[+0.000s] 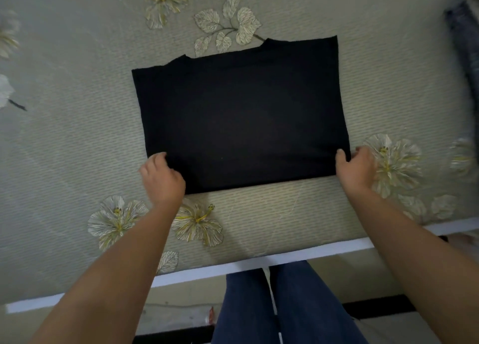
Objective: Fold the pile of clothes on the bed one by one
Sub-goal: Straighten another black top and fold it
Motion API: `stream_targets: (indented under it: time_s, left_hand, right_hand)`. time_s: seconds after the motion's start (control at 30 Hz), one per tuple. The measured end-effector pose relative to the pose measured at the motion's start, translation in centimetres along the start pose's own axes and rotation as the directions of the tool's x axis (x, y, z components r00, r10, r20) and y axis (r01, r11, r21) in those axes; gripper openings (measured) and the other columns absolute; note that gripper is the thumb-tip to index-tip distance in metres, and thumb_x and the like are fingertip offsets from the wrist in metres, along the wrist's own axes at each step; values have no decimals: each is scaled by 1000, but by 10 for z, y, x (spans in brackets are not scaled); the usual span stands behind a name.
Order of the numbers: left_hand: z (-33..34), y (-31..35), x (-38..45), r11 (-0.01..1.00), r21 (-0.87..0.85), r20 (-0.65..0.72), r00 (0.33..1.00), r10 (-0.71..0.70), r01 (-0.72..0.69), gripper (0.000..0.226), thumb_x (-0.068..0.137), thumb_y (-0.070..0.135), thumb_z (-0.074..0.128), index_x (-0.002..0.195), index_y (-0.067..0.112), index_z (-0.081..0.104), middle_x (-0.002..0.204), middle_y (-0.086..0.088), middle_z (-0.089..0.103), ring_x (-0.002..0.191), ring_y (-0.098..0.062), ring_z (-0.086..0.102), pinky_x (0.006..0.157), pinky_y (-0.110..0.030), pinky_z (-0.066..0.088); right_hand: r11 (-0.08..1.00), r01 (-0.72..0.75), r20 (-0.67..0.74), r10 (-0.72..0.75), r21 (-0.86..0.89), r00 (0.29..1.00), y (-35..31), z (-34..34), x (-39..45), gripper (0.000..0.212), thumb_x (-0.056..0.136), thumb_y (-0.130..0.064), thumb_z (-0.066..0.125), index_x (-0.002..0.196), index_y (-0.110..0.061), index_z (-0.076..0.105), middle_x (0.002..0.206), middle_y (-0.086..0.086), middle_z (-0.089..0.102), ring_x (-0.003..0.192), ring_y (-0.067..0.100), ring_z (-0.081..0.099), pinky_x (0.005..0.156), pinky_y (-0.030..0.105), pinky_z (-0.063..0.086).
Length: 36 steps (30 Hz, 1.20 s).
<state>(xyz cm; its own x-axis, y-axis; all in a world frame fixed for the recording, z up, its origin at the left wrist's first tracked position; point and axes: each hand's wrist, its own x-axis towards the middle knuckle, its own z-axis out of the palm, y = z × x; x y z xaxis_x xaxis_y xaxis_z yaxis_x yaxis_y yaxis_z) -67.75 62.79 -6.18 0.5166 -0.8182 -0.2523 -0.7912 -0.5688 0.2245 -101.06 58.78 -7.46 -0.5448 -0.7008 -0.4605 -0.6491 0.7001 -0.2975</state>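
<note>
The left hand [162, 179] has its fingers curled over the near left corner of a black garment [241, 115], gripping the cloth. The garment lies flat as a folded rectangle on the bed [64, 149], whose pale green cover carries printed flowers; its collar notch faces away from the person. The right hand [356, 166] pinches the near right corner, thumb on top. A dark blue cloth [464, 42] lies blurred at the far right edge

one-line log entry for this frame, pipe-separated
stage: mid-fold | item: black shirt flat on bed sheet | left hand grips near-left corner | right hand grips near-right corner
</note>
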Motion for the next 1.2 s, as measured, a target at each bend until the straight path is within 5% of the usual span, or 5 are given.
stream_targets:
  time_s: [0.2,0.5,0.8,1.07,1.2]
  left_hand:
    - [23,110,19,818,84,272,803,531,-569,41,88,4,44,128,5,45,134,-12,45,124,-31,33,97,-38,32]
    - [75,281,57,299,273,522,401,753,-915,73,87,3,50,146,20,11,154,-5,13,136,-27,23,103,-41,31]
    - [95,338,76,220,411,574,439,691,-885,85,81,-8,51,145,29,8,155,4,-7,88,-22,48,62,-29,35]
    - [71,330,97,34,425,649,331,685,-904,27,84,-4,50,110,3,47,118,-15,46,96,-36,51,62,-35,36]
    - [41,297,112,127,333,528,296,796,-934,27,84,-7,45,109,-1,49,112,-22,47,95,-39,48,64,-40,35]
  right_hand:
    - [995,-97,76,99,-31,992,0,7,6,53,87,-40,55,127,-7,45,135,13,44,127,32,33,102,48,26]
    - [993,-42,101,53,-108,993,7,8,22,52,84,-47,55,121,-11,48,127,10,48,121,28,38,95,42,29]
    - [990,-134,-12,135,39,991,5,27,15,37,82,-36,60,108,-9,57,114,11,51,112,30,39,95,39,17]
    - [994,-71,-59,76,79,995,-3,32,10,23,83,-22,60,99,-6,64,113,9,52,110,30,40,87,38,17]
    - [967,198,-410,-116,161,905,-22,20,-7,12,64,-10,69,72,-2,67,81,9,67,87,31,62,81,36,24]
